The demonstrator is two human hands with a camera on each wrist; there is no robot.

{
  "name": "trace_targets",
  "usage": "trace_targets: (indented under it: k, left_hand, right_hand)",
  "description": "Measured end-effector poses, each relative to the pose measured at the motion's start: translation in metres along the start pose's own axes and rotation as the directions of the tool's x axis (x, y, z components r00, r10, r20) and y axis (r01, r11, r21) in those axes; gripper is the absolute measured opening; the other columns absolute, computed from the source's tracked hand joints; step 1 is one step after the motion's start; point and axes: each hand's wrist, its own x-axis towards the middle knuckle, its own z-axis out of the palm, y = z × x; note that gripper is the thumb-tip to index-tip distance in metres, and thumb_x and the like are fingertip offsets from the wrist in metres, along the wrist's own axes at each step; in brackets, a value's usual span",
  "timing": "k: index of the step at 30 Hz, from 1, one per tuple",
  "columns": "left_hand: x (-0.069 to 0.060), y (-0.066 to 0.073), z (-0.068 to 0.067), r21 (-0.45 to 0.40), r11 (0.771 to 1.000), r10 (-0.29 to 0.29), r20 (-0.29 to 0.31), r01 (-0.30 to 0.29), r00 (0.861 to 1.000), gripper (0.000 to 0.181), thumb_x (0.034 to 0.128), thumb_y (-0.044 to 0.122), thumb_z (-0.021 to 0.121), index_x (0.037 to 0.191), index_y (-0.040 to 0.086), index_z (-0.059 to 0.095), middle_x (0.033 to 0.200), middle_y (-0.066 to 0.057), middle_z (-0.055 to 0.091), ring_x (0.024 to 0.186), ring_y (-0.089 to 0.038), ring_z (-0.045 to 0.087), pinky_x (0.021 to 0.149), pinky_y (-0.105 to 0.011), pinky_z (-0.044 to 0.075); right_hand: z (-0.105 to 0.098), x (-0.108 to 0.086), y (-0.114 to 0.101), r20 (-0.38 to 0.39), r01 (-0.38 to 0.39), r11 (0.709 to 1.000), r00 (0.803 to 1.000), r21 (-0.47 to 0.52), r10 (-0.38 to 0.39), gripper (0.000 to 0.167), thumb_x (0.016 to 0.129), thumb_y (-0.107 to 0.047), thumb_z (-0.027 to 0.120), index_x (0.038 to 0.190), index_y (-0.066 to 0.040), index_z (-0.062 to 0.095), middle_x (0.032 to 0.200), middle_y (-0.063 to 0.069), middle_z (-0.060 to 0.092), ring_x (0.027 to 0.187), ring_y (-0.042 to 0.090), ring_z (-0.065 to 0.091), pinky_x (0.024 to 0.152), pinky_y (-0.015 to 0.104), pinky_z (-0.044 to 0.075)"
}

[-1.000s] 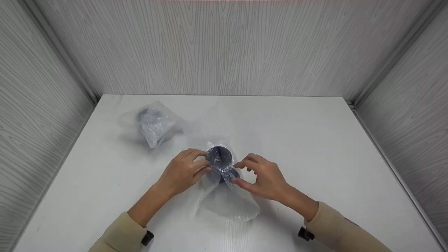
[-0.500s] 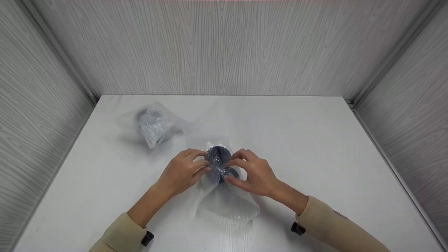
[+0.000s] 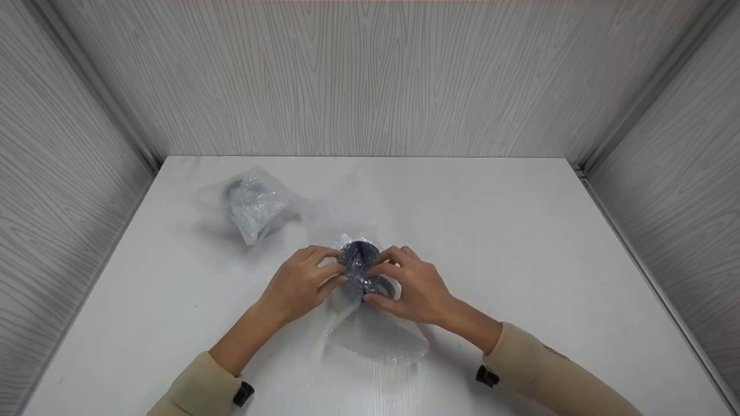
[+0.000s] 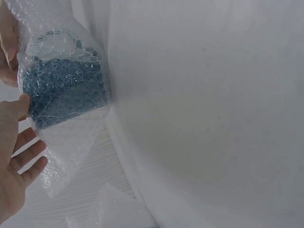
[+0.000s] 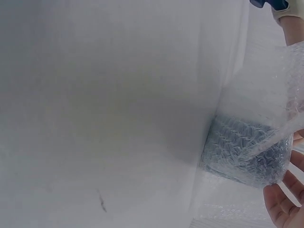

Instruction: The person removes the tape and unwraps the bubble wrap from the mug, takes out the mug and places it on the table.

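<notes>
A dark blue mug (image 3: 359, 254) stands in clear bubble wrap (image 3: 376, 335), its round mouth upward and the handle side toward the person in the head view. The left hand (image 3: 303, 283) holds the mug's left side, fingertips and thumb against the wrapped wall. The right hand (image 3: 419, 286) has bent fingers over the mug's right side, pinching the wrap near rim and handle. In the left wrist view the blue wall (image 4: 66, 88) shows through the bubbles. The right wrist view shows the wrapped mug (image 5: 247, 152) beside the right fingertips. The exact fold under the fingers is hidden.
A second bubble-wrapped bundle (image 3: 254, 202), with something greyish blue inside, lies at the back left of the white table (image 3: 491, 231). Loose wrap spreads behind and in front of the mug. Grey wood-grain panels (image 3: 370, 81) stand behind and at both sides.
The right hand has moved left onto the mug, its fingers and thumb now at the rim and handle. The left hand and the second bundle have stayed in place.
</notes>
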Motion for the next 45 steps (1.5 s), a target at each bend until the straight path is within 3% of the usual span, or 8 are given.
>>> trace_targets:
  k: [11, 24, 45]
  left_hand:
    - [-0.002, 0.000, 0.001, -0.006, 1.000, -0.012, 0.003, 0.012, 1.000, 0.015, 0.0921, 0.030, 0.082, 0.100, 0.017, 0.081, 0.115, -0.006, 0.077, 0.110, -0.024, 0.072, 0.096, -0.041, 0.062]
    - [0.000, 0.000, 0.002, 0.005, 1.000, -0.011, -0.014, 0.011, 1.000, 0.015, 0.0914, 0.029, 0.083, 0.099, 0.016, 0.081, 0.115, -0.006, 0.076, 0.109, -0.023, 0.073, 0.095, -0.040, 0.062]
    - [0.000, 0.000, 0.000, 0.006, 1.000, -0.002, -0.009, 0.002, 1.000, 0.015, 0.0921, 0.029, 0.082, 0.099, 0.016, 0.080, 0.114, -0.006, 0.076, 0.109, -0.024, 0.073, 0.095, -0.040, 0.062]
  right_hand:
    - [0.002, 0.003, -0.009, 0.048, -0.034, 0.998, 0.998, -0.058, 0.037, 0.039, 0.085, -0.045, 0.088, 0.116, -0.023, 0.077, 0.117, -0.002, 0.067, 0.099, 0.016, 0.061, 0.071, 0.030, 0.060]
    - [0.002, 0.006, -0.011, 0.033, -0.039, 0.991, 0.999, -0.129, 0.043, 0.034, 0.084, -0.042, 0.088, 0.111, -0.024, 0.076, 0.112, -0.003, 0.067, 0.094, 0.016, 0.059, 0.067, 0.029, 0.058]
    - [0.000, 0.005, -0.010, -0.008, -0.025, 0.988, 1.000, -0.149, 0.024, 0.025, 0.083, -0.030, 0.088, 0.105, -0.025, 0.076, 0.108, -0.003, 0.068, 0.089, 0.015, 0.059, 0.064, 0.028, 0.056]
